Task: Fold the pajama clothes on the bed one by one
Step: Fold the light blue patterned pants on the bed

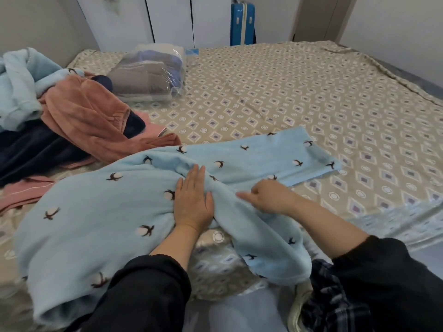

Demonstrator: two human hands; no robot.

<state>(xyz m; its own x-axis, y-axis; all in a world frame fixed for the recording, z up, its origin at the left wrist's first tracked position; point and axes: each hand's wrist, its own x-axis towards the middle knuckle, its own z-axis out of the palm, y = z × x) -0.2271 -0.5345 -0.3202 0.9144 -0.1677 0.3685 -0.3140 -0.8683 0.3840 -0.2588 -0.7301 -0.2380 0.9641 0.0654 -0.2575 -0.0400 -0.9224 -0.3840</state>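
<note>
A light blue fleece pajama garment [100, 212] with small dark and white motifs lies spread across the near part of the bed [311, 104]; one leg stretches to the right and far side, another hangs over the near edge. My left hand [193, 202] presses flat on the fabric near its middle, fingers straight. Just to its right, my right hand [266, 196] has curled fingers and pinches a fold of the same blue fabric.
A heap of unfolded clothes sits at the left: a rust-orange garment [91, 116], a dark navy one [31, 149], a pink one [21, 192] and another light blue one [19, 87]. A clear plastic bag of folded textiles [148, 75] lies behind. A blue suitcase [242, 22] stands beyond the bed.
</note>
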